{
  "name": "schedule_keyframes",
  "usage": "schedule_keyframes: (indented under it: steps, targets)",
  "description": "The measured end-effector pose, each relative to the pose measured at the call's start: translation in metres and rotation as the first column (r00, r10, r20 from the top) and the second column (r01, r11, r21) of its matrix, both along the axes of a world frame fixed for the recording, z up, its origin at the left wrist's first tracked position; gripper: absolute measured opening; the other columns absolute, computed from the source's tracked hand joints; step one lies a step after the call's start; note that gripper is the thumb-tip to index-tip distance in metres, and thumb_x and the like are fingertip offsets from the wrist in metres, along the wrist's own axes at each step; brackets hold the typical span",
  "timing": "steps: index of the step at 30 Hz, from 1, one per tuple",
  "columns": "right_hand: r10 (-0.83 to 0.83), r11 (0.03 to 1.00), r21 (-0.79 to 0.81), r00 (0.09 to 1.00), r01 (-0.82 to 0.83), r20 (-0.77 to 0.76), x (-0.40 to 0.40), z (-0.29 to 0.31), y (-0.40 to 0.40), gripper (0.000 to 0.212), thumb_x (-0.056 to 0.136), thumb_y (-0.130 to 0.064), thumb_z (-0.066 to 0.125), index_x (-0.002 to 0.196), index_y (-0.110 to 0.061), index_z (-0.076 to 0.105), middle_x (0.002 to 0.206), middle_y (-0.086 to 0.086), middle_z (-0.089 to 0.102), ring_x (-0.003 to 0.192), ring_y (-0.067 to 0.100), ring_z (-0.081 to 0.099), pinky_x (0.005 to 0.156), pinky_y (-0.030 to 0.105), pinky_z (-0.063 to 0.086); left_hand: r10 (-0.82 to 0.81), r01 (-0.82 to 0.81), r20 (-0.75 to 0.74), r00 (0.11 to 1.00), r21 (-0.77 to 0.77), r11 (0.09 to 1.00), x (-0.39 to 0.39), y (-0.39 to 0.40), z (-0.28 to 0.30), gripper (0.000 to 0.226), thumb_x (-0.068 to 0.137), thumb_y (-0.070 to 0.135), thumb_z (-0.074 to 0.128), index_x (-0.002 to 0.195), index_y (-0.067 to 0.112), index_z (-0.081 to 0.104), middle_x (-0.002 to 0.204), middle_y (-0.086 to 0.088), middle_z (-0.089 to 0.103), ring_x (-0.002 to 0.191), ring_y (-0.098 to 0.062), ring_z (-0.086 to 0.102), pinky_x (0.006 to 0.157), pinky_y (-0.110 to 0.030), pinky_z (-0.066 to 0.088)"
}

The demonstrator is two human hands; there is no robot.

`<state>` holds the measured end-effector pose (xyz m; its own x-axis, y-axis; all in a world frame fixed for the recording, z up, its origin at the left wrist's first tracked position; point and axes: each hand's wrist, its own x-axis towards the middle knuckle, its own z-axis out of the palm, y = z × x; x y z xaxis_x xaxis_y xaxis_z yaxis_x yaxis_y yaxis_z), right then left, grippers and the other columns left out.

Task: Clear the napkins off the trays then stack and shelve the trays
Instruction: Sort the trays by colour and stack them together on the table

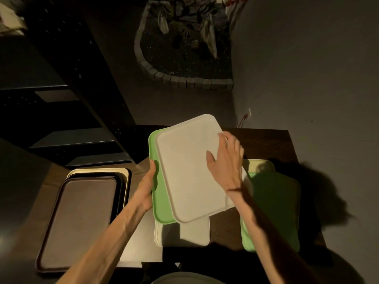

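A white tray (188, 167) lies skewed on top of a light green tray (159, 193), both lifted above the dark table (266, 144). My left hand (146, 188) grips the green tray's left edge. My right hand (226, 160) lies with spread fingers on the white tray's right side. Under them a cream tray (194, 234) rests on the table. To the right, another green tray (274, 210) lies over a cream tray (257, 166). At the left a brown tray (80, 218) sits stacked on a cream tray (126, 181). I see no napkins.
A dark shelving unit (67, 95) stands at the back left, its shelves open toward the table. Beyond the table is a stone-edged planter bed (184, 58) on the floor. The room is dim, with deep shadow at the right.
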<state>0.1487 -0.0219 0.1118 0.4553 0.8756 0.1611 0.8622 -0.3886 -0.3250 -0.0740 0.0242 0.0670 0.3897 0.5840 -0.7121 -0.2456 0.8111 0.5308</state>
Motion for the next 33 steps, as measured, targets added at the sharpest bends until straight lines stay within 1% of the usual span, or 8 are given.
schedule_keyframes:
  steps: [2,4,9,12,15,22,28,33]
  targets:
    - [-0.128,0.987,-0.108,0.990,0.122,-0.055,0.014,0.003,-0.001,0.075,0.085,-0.055,0.059,0.144,-0.016,0.033,0.148,0.013,0.035,0.132,0.033,0.040,0.108,0.048,0.034,-0.018,0.018,0.035,0.999,0.015,1.000,-0.006,0.003,0.001,0.069,0.087,0.065,0.048,0.130,0.013,0.060,0.109,-0.012,0.072,0.091,-0.029,0.071,0.077,-0.044,0.060]
    - [-0.189,0.967,-0.222,0.936,0.125,-0.296,0.023,0.001,-0.002,0.084,0.085,-0.057,0.059,0.149,-0.016,0.023,0.151,0.013,0.033,0.132,0.036,0.042,0.106,0.051,0.038,-0.041,0.040,0.048,0.998,0.029,0.999,-0.008,0.004,0.000,0.070,0.086,0.066,0.047,0.131,0.013,0.059,0.107,-0.011,0.072,0.090,-0.029,0.071,0.080,-0.045,0.060]
    - [-0.262,0.963,-0.257,0.493,0.079,-0.830,0.018,-0.032,-0.013,0.052,0.081,-0.047,0.070,0.124,-0.019,0.059,0.119,0.001,0.069,0.106,0.019,0.066,0.094,0.040,0.054,-0.127,0.125,0.087,0.988,0.029,0.992,-0.004,-0.001,-0.003,0.083,0.079,0.077,0.045,0.131,0.014,0.060,0.115,-0.013,0.068,0.098,-0.030,0.067,0.088,-0.045,0.057]
    - [-0.257,0.965,-0.213,0.424,0.150,-0.868,0.003,-0.050,-0.023,0.043,0.084,-0.040,0.071,0.118,-0.015,0.061,0.110,-0.001,0.070,0.100,0.019,0.067,0.084,0.032,0.054,-0.175,0.171,0.157,0.972,0.040,0.984,-0.005,0.002,0.001,0.074,0.085,0.070,0.050,0.134,0.015,0.056,0.121,-0.013,0.065,0.107,-0.033,0.061,0.097,-0.050,0.050]
    - [-0.296,0.954,-0.243,0.423,0.175,-0.856,-0.002,-0.062,-0.030,0.046,0.082,-0.047,0.071,0.114,-0.015,0.060,0.108,-0.001,0.069,0.100,0.020,0.066,0.082,0.033,0.054,-0.228,0.228,-0.018,0.973,0.176,0.958,-0.010,0.007,-0.002,0.053,0.090,0.036,0.066,0.137,0.016,0.051,0.134,-0.014,0.060,0.117,-0.037,0.060,0.102,-0.058,0.045]
    - [-0.356,0.925,-0.358,0.614,0.126,-0.704,-0.013,-0.073,-0.037,0.071,0.087,-0.069,0.047,0.119,-0.006,0.054,0.106,0.004,0.060,0.105,0.030,0.060,0.081,0.036,0.047,-0.285,0.335,-0.256,0.924,0.177,0.925,-0.020,0.008,-0.007,0.048,0.092,0.037,0.063,0.131,0.011,0.055,0.124,-0.018,0.067,0.111,-0.042,0.064,0.097,-0.059,0.049]
    - [-0.374,0.918,-0.392,0.447,0.058,-0.813,-0.021,-0.089,-0.044,0.078,0.092,-0.067,0.035,0.149,-0.014,0.034,0.151,0.008,0.043,0.138,0.030,0.041,0.112,0.049,0.035,-0.182,0.307,-0.444,0.877,0.228,0.924,-0.018,0.002,-0.010,0.038,0.095,0.031,0.059,0.127,0.009,0.056,0.121,-0.010,0.065,0.114,-0.025,0.059,0.102,-0.041,0.043]
    - [-0.397,0.909,-0.416,0.327,0.012,-0.858,-0.022,-0.104,-0.054,0.075,0.093,-0.068,0.030,0.136,-0.011,0.052,0.136,0.012,0.058,0.125,0.030,0.054,0.109,0.051,0.040,-0.156,0.305,-0.500,0.852,0.232,0.924,-0.025,0.005,-0.010,0.027,0.095,0.029,0.058,0.115,0.010,0.058,0.104,-0.012,0.061,0.097,-0.026,0.059,0.081,-0.033,0.048]
